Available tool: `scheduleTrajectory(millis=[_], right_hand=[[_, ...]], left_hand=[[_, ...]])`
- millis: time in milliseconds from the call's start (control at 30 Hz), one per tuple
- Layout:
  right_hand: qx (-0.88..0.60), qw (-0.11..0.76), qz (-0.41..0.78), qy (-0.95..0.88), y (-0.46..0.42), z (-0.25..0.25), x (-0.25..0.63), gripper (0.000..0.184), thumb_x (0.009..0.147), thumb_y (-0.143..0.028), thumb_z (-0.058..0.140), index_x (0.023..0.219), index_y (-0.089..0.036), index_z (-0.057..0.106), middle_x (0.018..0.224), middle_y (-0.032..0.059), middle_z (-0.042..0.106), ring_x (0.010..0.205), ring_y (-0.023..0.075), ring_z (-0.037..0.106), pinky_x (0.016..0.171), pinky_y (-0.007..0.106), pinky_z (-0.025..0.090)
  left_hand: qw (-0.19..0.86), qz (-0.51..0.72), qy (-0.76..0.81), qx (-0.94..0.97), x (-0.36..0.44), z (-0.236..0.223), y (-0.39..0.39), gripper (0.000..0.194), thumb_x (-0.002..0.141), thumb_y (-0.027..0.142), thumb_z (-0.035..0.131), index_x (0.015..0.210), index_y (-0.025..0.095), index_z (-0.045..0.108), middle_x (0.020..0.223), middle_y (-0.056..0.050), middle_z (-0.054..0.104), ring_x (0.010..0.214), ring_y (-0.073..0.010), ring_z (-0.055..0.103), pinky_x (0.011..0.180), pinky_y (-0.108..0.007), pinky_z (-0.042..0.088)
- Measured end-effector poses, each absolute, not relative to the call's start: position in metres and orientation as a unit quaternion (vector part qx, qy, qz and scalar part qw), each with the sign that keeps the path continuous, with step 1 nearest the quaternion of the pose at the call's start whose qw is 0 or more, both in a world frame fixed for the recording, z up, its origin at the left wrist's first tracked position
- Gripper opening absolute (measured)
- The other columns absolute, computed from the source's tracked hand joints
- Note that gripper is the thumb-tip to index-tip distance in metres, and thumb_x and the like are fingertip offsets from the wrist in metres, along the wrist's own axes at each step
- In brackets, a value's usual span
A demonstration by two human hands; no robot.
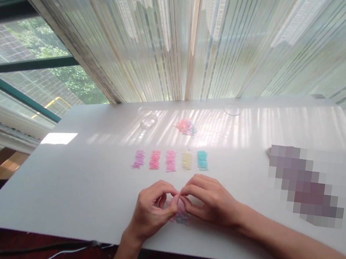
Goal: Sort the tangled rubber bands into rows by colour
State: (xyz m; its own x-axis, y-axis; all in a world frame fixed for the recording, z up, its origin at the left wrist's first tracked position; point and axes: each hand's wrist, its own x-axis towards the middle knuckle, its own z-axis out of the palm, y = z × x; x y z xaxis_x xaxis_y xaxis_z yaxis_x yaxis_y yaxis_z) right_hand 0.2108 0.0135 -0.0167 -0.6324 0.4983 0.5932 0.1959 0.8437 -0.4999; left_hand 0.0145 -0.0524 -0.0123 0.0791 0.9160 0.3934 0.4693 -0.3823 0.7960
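My left hand (155,207) and my right hand (211,199) meet above the front of the table, fingertips touching. Each is closed in a pinch of thumb and forefinger; whatever is between them is too small to make out. Partly hidden below them lies a loose mixed pile of small, thin coloured pieces (182,218). Beyond the hands, similar pieces form a row of neat stacks: purple (139,159), coral pink (155,160), pink (170,161), pale yellow (186,161) and teal (202,160).
Farther back on the white table (89,195) sit another tangled pile (186,127), a clear round container (149,120) and a clear round disc like a lid (232,110). A pixelated long object (306,188) lies at right. Pale curtains (183,42) hang along the far edge.
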Motion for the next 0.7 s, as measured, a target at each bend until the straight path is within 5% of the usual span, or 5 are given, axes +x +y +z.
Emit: scheduleTrajectory(millis=[700], right_hand=[[-0.218,0.377,0.247,-0.866,0.0101,-0.0147,0.2112,0.015,0.094,-0.018,0.059,0.082,-0.02,0.067,0.073,0.0019,0.064,0.065,0.014,0.055,0.06,0.025,0.043]], left_hand=[[0.218,0.436,0.484,0.727,0.0156,-0.0084,-0.0507,0.01,0.087,0.008,0.067,0.086,0.018,0.068,0.074,-0.001,0.068,0.054,-0.0089,0.049,0.049,-0.02,0.043]])
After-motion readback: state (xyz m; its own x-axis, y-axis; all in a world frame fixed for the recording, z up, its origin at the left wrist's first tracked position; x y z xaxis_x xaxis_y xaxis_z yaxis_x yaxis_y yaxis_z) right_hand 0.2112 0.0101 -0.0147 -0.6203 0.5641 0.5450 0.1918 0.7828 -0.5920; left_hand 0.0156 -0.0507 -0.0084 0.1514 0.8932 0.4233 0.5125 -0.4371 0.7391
